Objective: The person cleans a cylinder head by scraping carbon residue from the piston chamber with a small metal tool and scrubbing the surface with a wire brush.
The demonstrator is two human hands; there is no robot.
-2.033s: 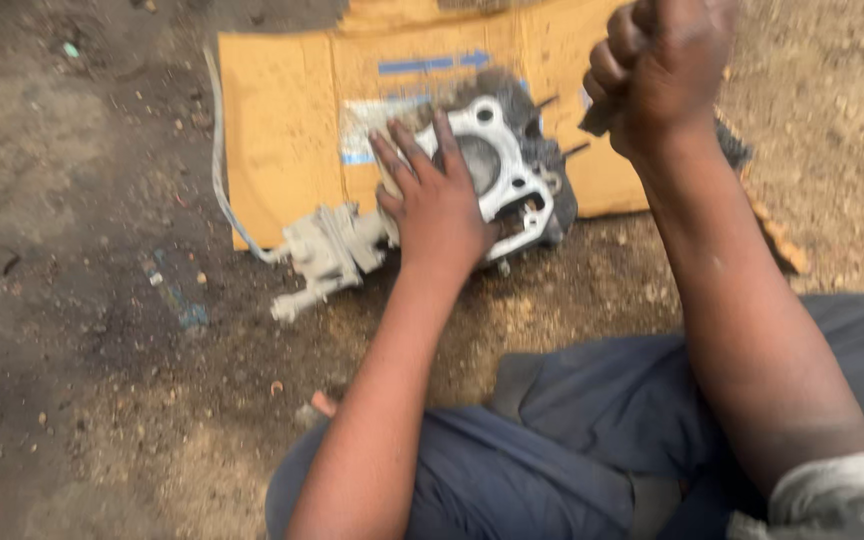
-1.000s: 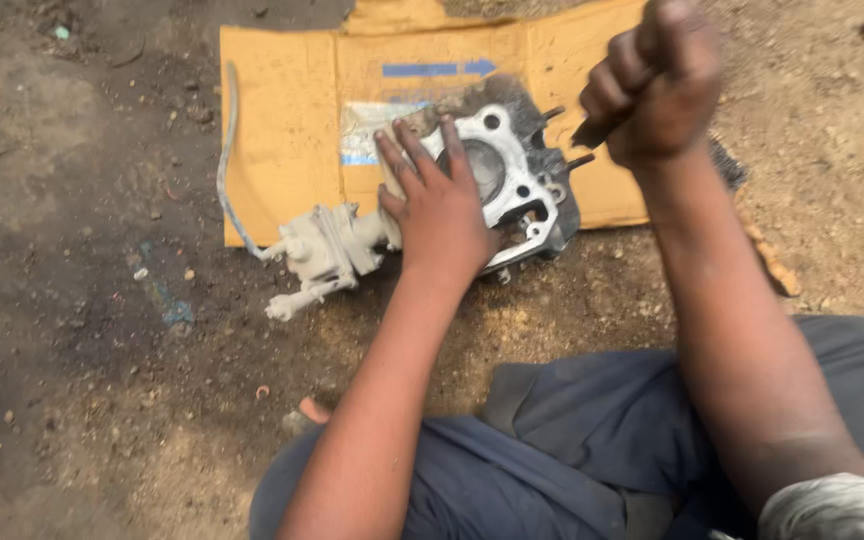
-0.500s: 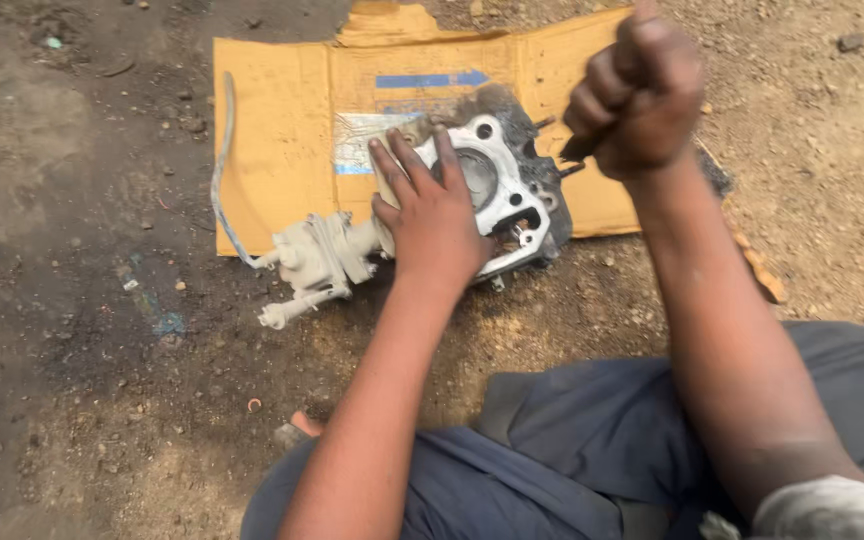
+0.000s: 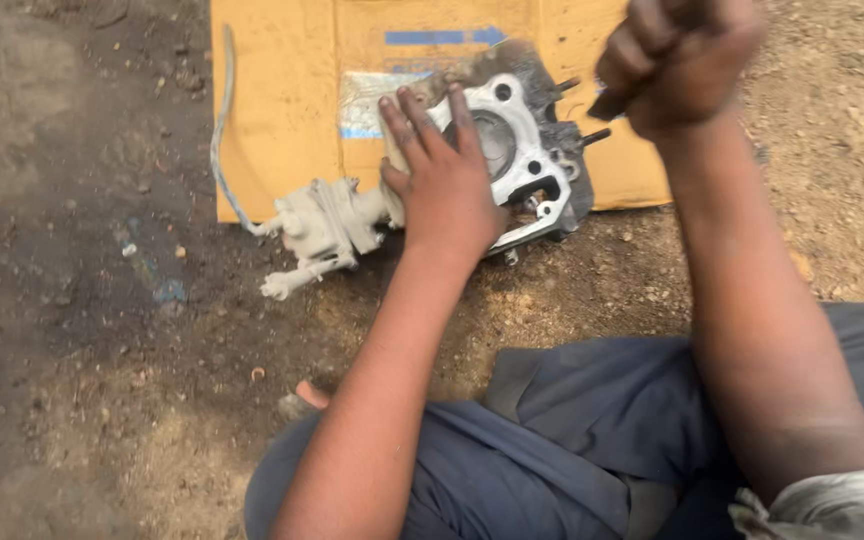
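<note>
Seated on bare dirt ground (image 4: 72,330), legs in grey-blue trousers (image 4: 572,430) folded at the bottom of the view. Flattened yellow-brown cardboard sheet (image 4: 282,110) spread on the ground ahead, its near edge running roughly level with the left wrist, its top edge cut off by the frame.

Pale metal cylinder head (image 4: 522,150) lying flat, mostly on the cardboard, near corner overhanging the sheet's lower edge onto the dirt. Round bore opening facing up, dark studs sticking out on the far right side. Whitish carburettor-like part (image 4: 322,225) joined to its left side, straddling the cardboard's near edge and reaching onto the dirt, with a thin pale hose (image 4: 222,130) curving from it up along the sheet's left portion.

Open dirt wide to the left and lower left, scattered only with pebbles and dark stains. Bare cardboard to the left of the hose and above the cylinder head. Little room on the near side: knees and trousers close behind the part. Sandy ground to the right past the sheet's edge.

Left hand (image 4: 442,180) pressed palm down on the left half of the cylinder head, fingers (image 4: 407,120) spread flat and pointing away, gripping nothing, forearm stretched straight from the lower middle. Right hand (image 4: 677,60) raised above the head's right side, clear of it, blurred, fingers curled into a tight fist around a dark tool handle (image 4: 607,102), only a stub showing below the fist; forearm rising steeply from the lower right.
</note>
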